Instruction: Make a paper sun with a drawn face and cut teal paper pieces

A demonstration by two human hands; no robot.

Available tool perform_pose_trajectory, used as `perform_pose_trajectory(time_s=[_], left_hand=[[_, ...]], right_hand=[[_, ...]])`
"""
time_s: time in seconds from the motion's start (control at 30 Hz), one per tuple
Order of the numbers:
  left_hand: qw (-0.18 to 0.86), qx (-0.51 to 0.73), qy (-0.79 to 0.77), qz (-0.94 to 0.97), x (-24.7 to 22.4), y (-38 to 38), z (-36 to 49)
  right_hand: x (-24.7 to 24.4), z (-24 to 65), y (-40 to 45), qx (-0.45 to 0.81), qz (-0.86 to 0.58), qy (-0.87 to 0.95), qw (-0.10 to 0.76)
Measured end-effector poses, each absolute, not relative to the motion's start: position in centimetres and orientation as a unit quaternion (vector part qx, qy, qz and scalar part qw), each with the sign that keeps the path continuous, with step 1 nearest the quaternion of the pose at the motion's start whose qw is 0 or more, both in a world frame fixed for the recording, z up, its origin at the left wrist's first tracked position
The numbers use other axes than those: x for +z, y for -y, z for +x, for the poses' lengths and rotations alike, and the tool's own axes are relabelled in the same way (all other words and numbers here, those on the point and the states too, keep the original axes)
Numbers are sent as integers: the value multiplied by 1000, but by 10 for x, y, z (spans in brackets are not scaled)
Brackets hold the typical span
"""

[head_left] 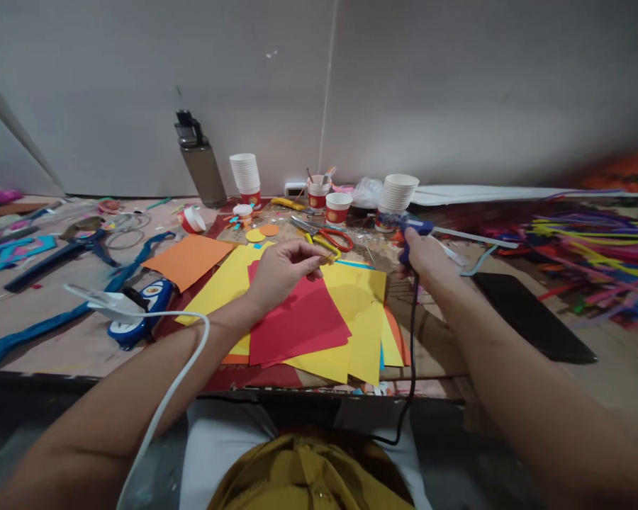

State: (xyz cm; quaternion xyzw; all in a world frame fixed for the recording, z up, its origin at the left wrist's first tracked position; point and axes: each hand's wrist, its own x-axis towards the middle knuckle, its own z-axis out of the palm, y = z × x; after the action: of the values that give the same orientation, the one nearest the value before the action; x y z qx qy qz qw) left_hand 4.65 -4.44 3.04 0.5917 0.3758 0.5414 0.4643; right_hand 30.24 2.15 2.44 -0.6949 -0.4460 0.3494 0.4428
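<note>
My right hand (425,256) is wrapped round a blue hot glue gun (417,227) at the right of the paper. A pale glue stick (476,236) sticks out of its back, and a black cord (415,333) hangs down from its grip. Thumb and fingers of my left hand (290,273) are pinched together above a red paper sheet (298,326); whatever they hold is too small to make out. Just behind those fingertips lie yellow-handled scissors (327,248) and red-handled scissors (340,239). Yellow sheets (364,297) spread under the red one.
Stacked paper cups (244,173) and more cups (398,191) stand along the wall, near a leaning bottle (205,170). A white charger and cable (118,306) cross my left forearm. A black phone-like slab (532,315) and colourful pipe cleaners (600,248) lie right.
</note>
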Motion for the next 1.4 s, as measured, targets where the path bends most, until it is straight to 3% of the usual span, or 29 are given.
perform_pose_trajectory(time_s=[0.57, 0.83, 1.03, 1.13, 1.2, 1.27, 1.4], left_hand=[[480, 514, -396, 591, 22, 42, 46], [473, 510, -413, 588, 16, 39, 46], [499, 530, -407, 552, 18, 38, 47], [546, 554, -388, 494, 17, 34, 47], [585, 569, -367, 446, 16, 31, 46], [621, 575, -345, 407, 16, 27, 45], [686, 554, -304, 360, 17, 27, 45]], right_hand=[[2, 304, -58, 313, -745, 490, 326], [11, 311, -54, 144, -774, 590, 177], [17, 311, -44, 24, -775, 614, 145], [25, 304, -34, -18, -744, 636, 205], [30, 291, -24, 16, -667, 672, 321], [34, 274, -9, 152, -581, 683, 415], [29, 237, 18, 386, -434, 693, 428]])
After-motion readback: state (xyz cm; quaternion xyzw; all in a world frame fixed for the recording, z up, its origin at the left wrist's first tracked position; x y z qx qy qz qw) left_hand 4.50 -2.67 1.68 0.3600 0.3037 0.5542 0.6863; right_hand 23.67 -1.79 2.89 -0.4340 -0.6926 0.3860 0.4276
